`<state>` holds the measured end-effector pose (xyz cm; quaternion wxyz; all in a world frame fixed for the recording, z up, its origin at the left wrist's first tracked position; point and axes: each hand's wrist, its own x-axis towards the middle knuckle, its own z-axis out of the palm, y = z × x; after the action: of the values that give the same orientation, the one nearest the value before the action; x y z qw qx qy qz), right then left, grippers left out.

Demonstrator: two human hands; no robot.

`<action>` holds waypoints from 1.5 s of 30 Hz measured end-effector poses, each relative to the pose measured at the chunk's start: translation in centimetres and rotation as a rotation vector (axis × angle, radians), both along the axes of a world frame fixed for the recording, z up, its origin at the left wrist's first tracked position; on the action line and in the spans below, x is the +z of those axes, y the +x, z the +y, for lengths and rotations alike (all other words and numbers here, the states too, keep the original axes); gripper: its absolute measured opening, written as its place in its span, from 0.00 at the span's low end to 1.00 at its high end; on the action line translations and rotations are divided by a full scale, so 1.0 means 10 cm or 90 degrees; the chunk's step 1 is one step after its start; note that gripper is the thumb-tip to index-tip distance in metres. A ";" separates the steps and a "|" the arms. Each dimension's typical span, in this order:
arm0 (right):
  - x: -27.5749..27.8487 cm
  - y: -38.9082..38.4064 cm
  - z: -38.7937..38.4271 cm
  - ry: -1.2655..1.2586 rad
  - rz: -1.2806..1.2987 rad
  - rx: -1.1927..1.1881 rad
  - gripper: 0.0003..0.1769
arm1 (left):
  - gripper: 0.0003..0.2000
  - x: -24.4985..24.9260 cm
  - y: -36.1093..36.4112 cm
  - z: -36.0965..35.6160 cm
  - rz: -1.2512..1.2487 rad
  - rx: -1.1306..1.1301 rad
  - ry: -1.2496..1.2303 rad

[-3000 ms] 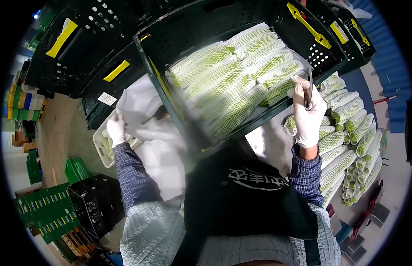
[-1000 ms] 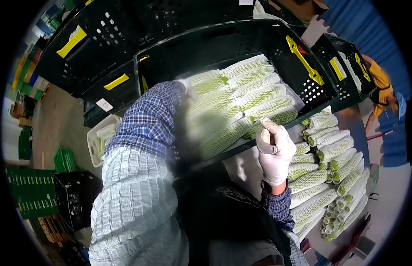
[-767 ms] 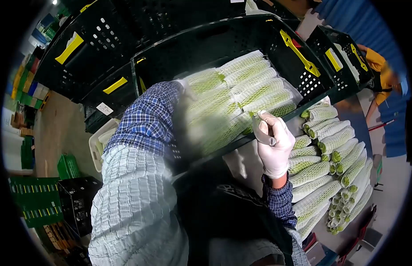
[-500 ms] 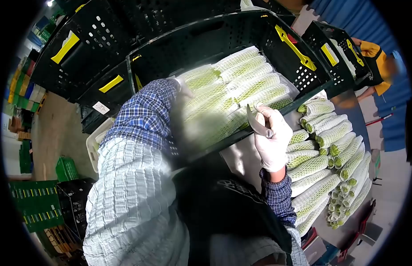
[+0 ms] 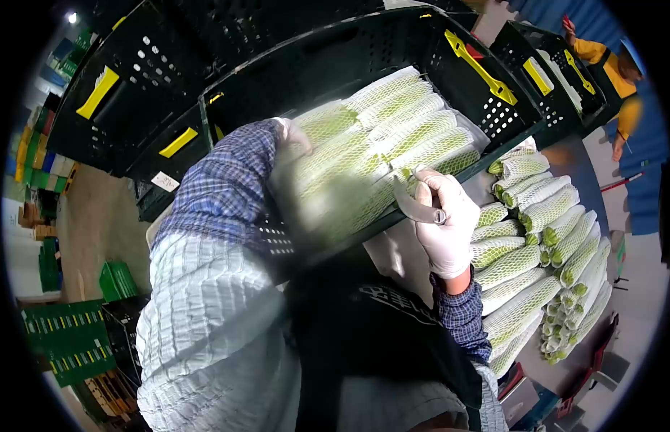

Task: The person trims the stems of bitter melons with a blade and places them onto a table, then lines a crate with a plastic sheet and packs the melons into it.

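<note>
My right hand (image 5: 448, 227), in a white glove, is closed around a small knife (image 5: 416, 209) with a curved blade. The blade points up and left over the near rim of a dark green crate (image 5: 519, 140). Inside the crate lie rows of long green vegetables (image 5: 414, 119), each in a white foam net sleeve. My left hand (image 5: 297, 137), also gloved, reaches into the crate's left side by the net-sleeved vegetables. Its fingers are mostly hidden, and a blurry smear covers the view below it.
More net-sleeved vegetables (image 5: 519, 277) are piled on the table to the right. Other dark crates (image 5: 144, 65) with yellow handles stand behind and left. A person in a yellow top (image 5: 619, 75) is at the far right. A green basket (image 5: 117, 281) rests on the floor.
The view has shifted slightly. The knife in my right hand has tipped further left and lower. My left hand stays at the crate's left side. The other person has raised an arm.
</note>
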<state>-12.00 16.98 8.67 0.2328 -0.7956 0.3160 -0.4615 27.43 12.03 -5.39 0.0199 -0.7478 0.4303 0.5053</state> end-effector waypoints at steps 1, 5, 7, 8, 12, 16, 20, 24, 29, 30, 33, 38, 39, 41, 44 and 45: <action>0.00 -0.01 0.01 0.002 -0.002 0.000 0.10 | 0.29 0.20 -0.05 -0.01 0.003 -0.004 0.001; 0.07 -0.07 0.05 0.091 -0.001 0.015 0.08 | 0.31 0.97 -0.10 -0.08 -0.012 -0.001 -0.006; 0.01 -0.10 0.01 0.059 -0.021 0.034 0.08 | 0.34 1.23 -0.17 -0.02 -0.009 -0.019 -0.149; 0.03 -0.14 -0.01 0.090 -0.033 0.057 0.08 | 0.31 1.39 -0.30 0.04 0.149 -0.029 -0.232; 0.23 -0.27 -0.14 0.310 -0.141 0.096 0.13 | 0.33 1.60 -0.76 0.29 0.494 0.076 -0.421; 0.81 -0.41 -0.18 0.341 -0.293 0.093 0.18 | 0.42 2.04 -1.45 0.51 0.870 0.061 -0.233; 1.20 -0.40 -0.29 0.310 -0.443 0.210 0.22 | 0.41 1.97 -1.67 0.34 0.956 -0.138 -0.201; 1.34 -0.28 -0.31 0.206 -0.455 0.198 0.28 | 0.41 1.97 -1.81 0.33 0.993 -0.216 -0.127; 1.42 -0.15 -0.21 0.014 -0.315 0.135 0.37 | 0.42 2.05 -1.85 0.49 0.947 -0.182 -0.182; 1.35 -0.09 -0.23 -0.047 -0.308 0.111 0.36 | 0.43 2.04 -1.83 0.49 0.914 -0.149 -0.226; 1.19 0.02 -0.22 -0.164 -0.260 0.005 0.29 | 0.44 2.10 -1.80 0.56 0.873 -0.071 -0.279; 1.11 0.12 -0.04 -0.460 -0.060 -0.041 0.26 | 0.35 2.17 -1.91 0.56 0.790 -0.082 -0.289; 1.11 0.15 0.04 -0.502 -0.001 -0.034 0.26 | 0.35 2.16 -1.90 0.56 0.834 -0.070 -0.281; 1.14 0.28 0.22 -0.476 0.071 0.047 0.21 | 0.34 2.13 -1.83 0.59 0.911 -0.037 -0.269; 1.05 0.41 0.32 -0.459 0.166 0.084 0.19 | 0.33 2.09 -1.75 0.64 0.974 0.016 -0.271; 1.04 0.42 0.34 -0.442 0.179 0.095 0.19 | 0.33 2.09 -1.73 0.65 0.985 0.033 -0.276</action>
<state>-7.76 20.37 19.07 -0.0635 -0.9034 0.1108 -0.4094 10.10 18.51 15.47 -0.4414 -0.1824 0.3931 0.7858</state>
